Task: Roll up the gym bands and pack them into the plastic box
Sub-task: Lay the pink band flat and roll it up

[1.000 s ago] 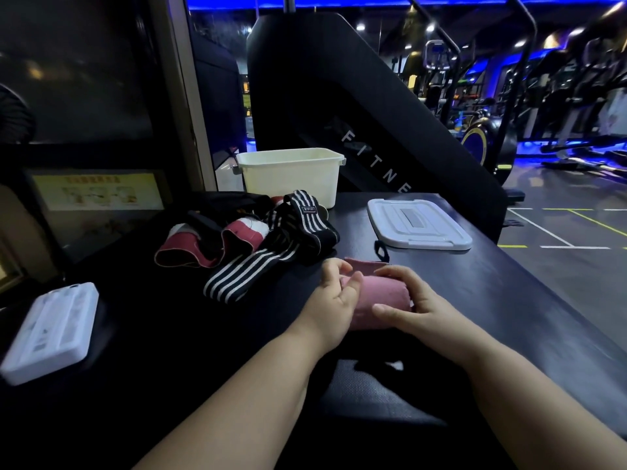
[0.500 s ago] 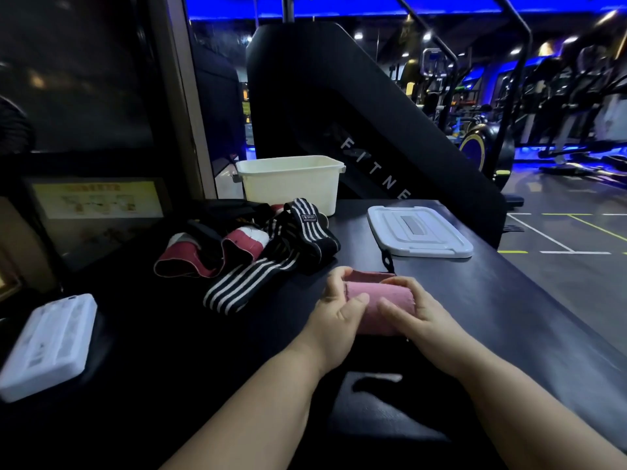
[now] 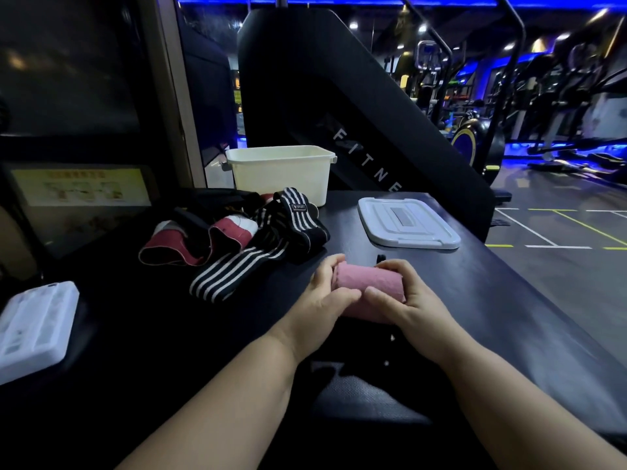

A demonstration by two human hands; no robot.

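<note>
A pink gym band (image 3: 368,283), rolled into a thick cylinder, sits between both hands just above the black table (image 3: 492,300). My left hand (image 3: 325,293) grips its left end, fingers curled over the top. My right hand (image 3: 403,300) grips the right end, thumb in front. A small black loop sticks up behind the roll. A heap of loose bands (image 3: 237,235), black-and-white striped and dark red, lies to the left. The cream plastic box (image 3: 281,174) stands open at the table's far edge.
The box's white lid (image 3: 407,222) lies flat on the table to the right of the box. A second white lid or tray (image 3: 32,329) lies at the left edge. A black fitness machine rises behind the table; gym floor drops away on the right.
Both hands have rolled the pink band tighter and lifted it slightly off the table. The roll looks thicker and more even than a second ago.
</note>
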